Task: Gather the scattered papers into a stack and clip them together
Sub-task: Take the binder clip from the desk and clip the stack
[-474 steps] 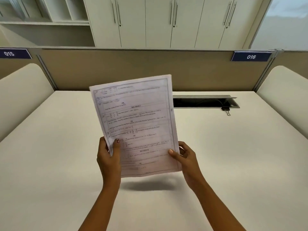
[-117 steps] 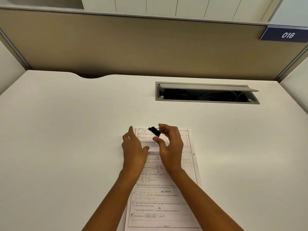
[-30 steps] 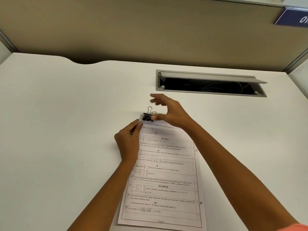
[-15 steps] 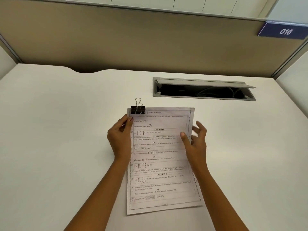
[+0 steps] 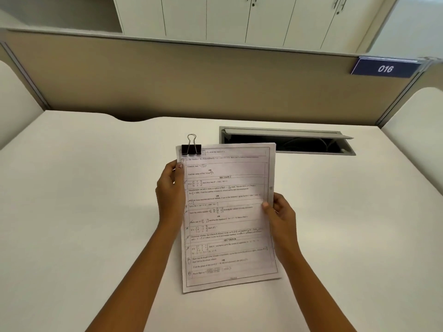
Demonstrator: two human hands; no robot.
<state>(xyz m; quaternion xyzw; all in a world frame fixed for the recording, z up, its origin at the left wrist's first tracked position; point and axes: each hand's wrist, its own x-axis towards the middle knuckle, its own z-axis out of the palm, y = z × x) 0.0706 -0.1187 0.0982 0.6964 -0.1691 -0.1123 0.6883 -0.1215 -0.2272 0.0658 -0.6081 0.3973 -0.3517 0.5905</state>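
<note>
Flat printed paper stack — black binder clip at corner — pinched between left hand and right hand.

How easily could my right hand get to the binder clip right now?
Probably yes: the binder clip sits exposed on the stack's top left corner, but the right hand is holding the right edge and must let go first.

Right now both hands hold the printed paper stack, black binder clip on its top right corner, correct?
Not quite. The head view shows the black binder clip on the top left corner of the printed paper stack. The left hand and right hand do both hold it.
</note>
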